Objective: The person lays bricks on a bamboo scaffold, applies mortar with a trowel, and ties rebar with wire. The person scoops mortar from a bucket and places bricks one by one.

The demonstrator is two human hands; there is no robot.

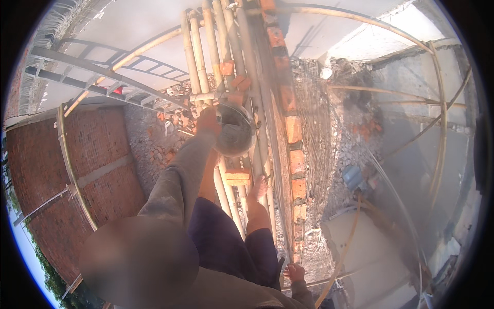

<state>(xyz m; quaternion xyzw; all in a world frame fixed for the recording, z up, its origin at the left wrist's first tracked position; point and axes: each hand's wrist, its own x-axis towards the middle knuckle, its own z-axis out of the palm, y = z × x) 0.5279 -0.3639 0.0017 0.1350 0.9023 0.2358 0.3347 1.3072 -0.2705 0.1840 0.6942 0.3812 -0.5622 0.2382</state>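
A round grey mortar pan [235, 136], with dark wet-looking mortar inside, rests on the bamboo pole platform [212, 49] ahead of me. At its left rim is my left hand [208, 121], fingers closed round the edge. Low in the view, beside the near end of the narrow brick wall [294, 130], is my right hand [295, 272]. Its fingers are curled, and what they hold, if anything, is too small to make out. Orange bricks [237, 177] lie between my legs, close to the pan's near side. Several more loose bricks [240, 82] lie just beyond the pan.
My bare foot [260, 188] stands on the poles. A metal ladder [105, 80] slants in at the upper left. Brick rubble [177, 116] covers the ground below. Right of the wall are more rubble, a blue-grey container [353, 176] and crossing bamboo poles [440, 123].
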